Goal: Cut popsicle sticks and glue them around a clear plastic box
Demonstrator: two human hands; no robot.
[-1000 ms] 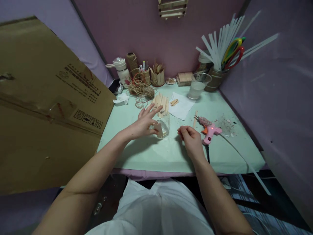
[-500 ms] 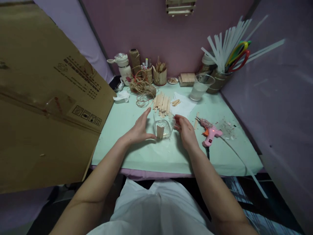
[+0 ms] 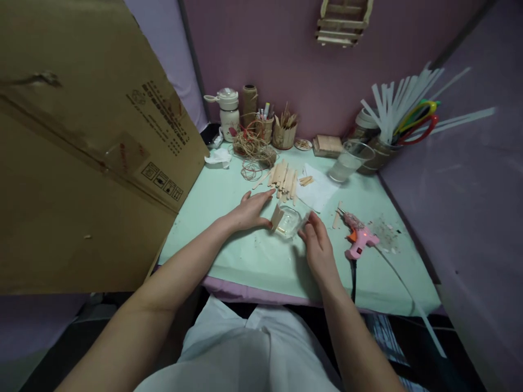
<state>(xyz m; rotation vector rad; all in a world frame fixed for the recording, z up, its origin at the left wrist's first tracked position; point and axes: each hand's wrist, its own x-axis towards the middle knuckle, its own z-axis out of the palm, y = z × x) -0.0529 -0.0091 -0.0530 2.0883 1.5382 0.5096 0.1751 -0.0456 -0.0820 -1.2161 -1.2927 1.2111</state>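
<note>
A small clear container (image 3: 289, 222) stands on the table between my hands, with a flat piece of wooden stick (image 3: 277, 216) upright against its left side. My right hand (image 3: 317, 239) grips the container's right wall between thumb and fingers. On the other side, my left hand (image 3: 251, 211) is open, fingers stretched forward and thumb tip close to the wooden piece; whether it touches is hard to tell. Just behind the container lies a pile of popsicle sticks (image 3: 284, 178).
A pink hot glue gun (image 3: 359, 239) lies right of my right hand, its cord running off the front edge. Behind are tangled twine (image 3: 251, 147), a white paper (image 3: 316, 188), a plastic cup (image 3: 347, 162) and a holder with glue sticks and scissors (image 3: 382, 155). A cardboard box (image 3: 102, 163) stands left.
The container has turned, so its wooden piece has gone from the front to the left side. My right hand has closed on the wall. The whole view has shifted slightly.
</note>
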